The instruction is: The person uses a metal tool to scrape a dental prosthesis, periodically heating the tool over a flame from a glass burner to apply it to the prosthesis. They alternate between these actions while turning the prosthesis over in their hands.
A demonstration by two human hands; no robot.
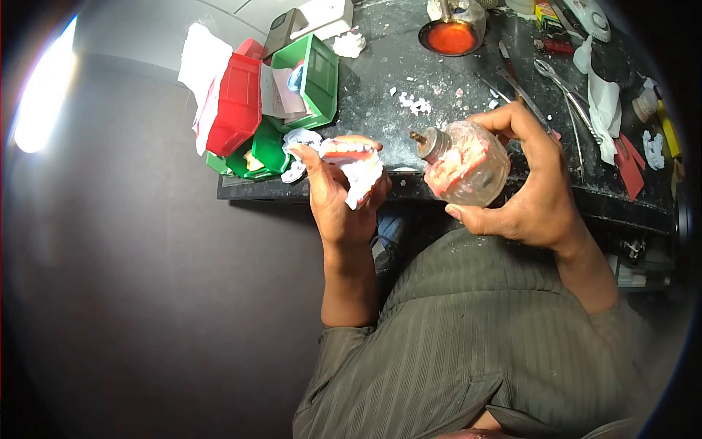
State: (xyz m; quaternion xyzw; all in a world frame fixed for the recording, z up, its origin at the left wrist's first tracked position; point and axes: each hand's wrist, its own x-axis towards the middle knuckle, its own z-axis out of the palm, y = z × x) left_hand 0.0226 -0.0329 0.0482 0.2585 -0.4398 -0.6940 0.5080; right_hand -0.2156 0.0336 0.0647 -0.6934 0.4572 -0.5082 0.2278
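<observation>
My left hand (333,201) is closed around a white plaster dental cast (363,178) with a row of teeth set in pink wax along its upper edge. To the right, my right hand (537,175) grips a round glass spirit lamp (486,183) from its far side, thumb underneath. The lamp is tilted, with its metal neck and wick pointing left toward the cast. Lumps of pink wax coat the glass near the neck. Lamp and cast are apart, both held over the front edge of the black bench (395,73).
Green bins (327,88) and a red bin (234,102) stand at the left. Behind is a pan of red-orange wax (451,38). White crumbs (415,104) lie mid-bench. Metal tools (567,88), a crumpled tissue (604,113) and red wax sheets (629,167) lie at the right.
</observation>
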